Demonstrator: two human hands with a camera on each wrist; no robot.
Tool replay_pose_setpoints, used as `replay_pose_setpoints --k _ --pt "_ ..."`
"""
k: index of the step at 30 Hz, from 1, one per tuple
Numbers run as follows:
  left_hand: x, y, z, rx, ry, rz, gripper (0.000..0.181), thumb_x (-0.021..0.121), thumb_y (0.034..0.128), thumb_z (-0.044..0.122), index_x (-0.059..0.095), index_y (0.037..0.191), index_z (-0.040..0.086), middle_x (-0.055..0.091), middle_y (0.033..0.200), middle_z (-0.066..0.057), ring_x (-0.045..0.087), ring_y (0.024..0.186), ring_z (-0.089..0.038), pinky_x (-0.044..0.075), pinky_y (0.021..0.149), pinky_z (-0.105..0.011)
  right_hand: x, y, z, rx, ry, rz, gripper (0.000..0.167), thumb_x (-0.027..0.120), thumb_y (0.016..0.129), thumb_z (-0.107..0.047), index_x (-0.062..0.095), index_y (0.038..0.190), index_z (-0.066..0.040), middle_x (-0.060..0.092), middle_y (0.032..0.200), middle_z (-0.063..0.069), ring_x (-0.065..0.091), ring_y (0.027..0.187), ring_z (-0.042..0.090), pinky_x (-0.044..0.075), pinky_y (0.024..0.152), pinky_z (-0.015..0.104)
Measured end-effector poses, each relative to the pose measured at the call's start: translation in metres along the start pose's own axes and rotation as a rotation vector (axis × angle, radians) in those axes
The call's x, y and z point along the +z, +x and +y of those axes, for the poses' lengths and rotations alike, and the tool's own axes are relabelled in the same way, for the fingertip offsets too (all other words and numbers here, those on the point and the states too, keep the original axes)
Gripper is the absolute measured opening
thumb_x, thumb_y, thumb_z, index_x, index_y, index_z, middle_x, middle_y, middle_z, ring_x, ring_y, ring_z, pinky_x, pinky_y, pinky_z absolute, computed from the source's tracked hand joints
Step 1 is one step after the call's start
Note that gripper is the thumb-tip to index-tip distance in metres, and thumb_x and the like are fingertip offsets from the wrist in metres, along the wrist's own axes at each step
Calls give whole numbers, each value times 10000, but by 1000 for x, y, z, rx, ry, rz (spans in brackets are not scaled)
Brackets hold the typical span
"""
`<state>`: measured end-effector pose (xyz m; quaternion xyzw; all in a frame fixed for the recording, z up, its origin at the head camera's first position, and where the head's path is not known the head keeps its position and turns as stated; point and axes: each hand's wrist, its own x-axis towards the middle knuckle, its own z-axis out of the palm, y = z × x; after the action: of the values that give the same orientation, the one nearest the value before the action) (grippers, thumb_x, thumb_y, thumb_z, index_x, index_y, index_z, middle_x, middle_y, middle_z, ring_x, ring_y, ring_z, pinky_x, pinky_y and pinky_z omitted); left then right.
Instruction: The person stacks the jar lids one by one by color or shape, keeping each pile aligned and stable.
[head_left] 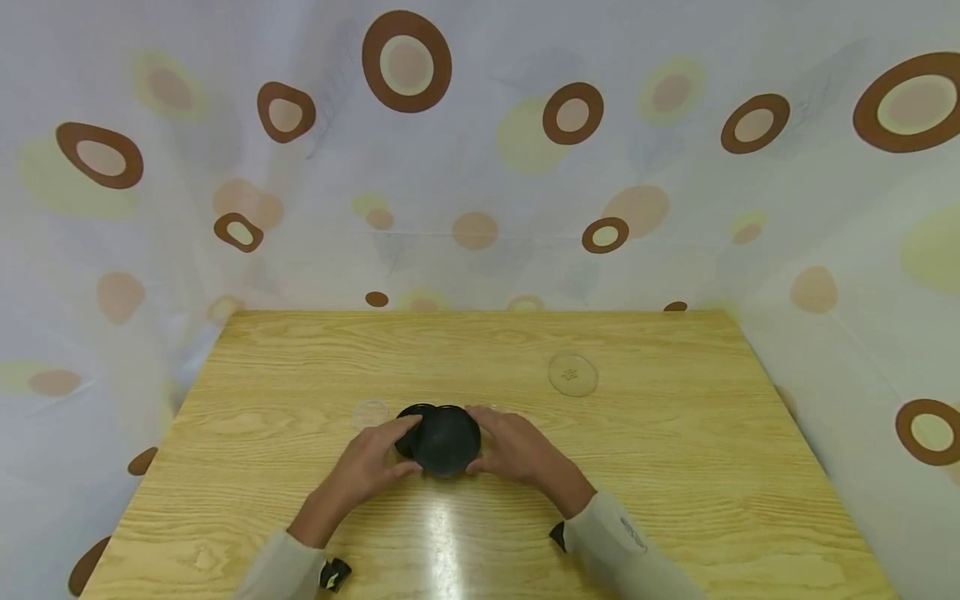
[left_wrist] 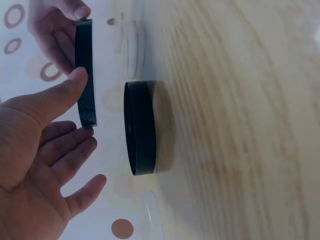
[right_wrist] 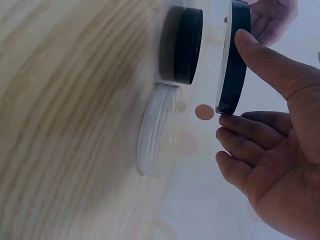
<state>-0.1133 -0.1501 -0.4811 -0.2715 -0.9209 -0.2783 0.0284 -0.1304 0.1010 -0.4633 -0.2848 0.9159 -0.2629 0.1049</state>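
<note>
Both hands hold a black round lid [head_left: 447, 442] above the table by its opposite edges. My left hand [head_left: 372, 457] pinches its left side; in the left wrist view the thumb and fingers meet the rim of the lid [left_wrist: 85, 95]. On the other side, my right hand [head_left: 517, 448] pinches the edge, with the thumb against the lid [right_wrist: 234, 65] in the right wrist view. Below it, a second black round lid [left_wrist: 142, 127] lies on the table, partly covered in the head view. A clear shallow round dish [right_wrist: 159, 132] sits beside that one.
A clear flat disc [head_left: 573, 374] lies farther back to the right on the wooden table [head_left: 675, 467]. Another clear round piece [head_left: 371, 413] lies behind the left hand. Patterned white cloth [head_left: 480, 167] borders the table's back and sides.
</note>
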Motion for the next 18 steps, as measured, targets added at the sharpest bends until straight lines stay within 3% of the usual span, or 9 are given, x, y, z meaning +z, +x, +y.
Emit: replay_pose_setpoints --k 12,18 --pt "9 -7 5 -18 18 -34 692 837 681 242 569 1282 28 621 1266 -147 613 1138 -303 508 944 -420 9 -10 2 -17 -55 -11 874 839 709 -298 412 1416 -14 495 1417 129 511 1275 281 450 1028 412" --pt "11 -10 9 8 18 -33 687 838 677 263 584 1265 15 635 1246 -143 620 1127 -297 515 931 -420 11 -16 1 -30 -87 -22 855 832 714 -313 429 1407 -17 505 1408 127 506 1281 284 446 1032 418"
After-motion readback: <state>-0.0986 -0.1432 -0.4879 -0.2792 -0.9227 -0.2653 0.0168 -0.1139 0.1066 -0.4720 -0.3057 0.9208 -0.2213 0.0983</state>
